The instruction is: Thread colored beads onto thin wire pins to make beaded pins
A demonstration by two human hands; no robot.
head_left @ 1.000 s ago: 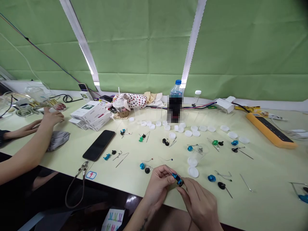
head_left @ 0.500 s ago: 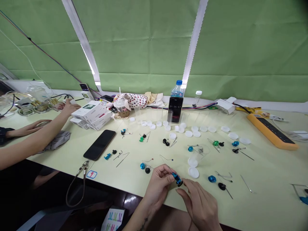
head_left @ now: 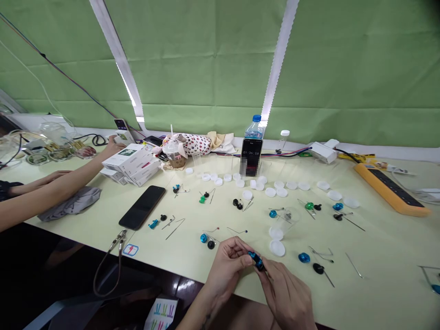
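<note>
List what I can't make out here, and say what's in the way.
Head view: much of the blue-and-black piece, covered by the fingers of the left hand and right hand.
Head view: the lower body of the bottle, behind the propped phone.
Head view: the rest of the far-right blue part, cut off by the picture's edge.
Head view: fine print on the white boxes, too small.

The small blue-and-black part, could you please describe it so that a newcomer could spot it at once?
On the pale table, go to the near edge, where the wearer's left hand and right hand meet. The blue-and-black part sits between their fingertips. Unlike the coloured pieces lying loose nearby, it is held.
</note>
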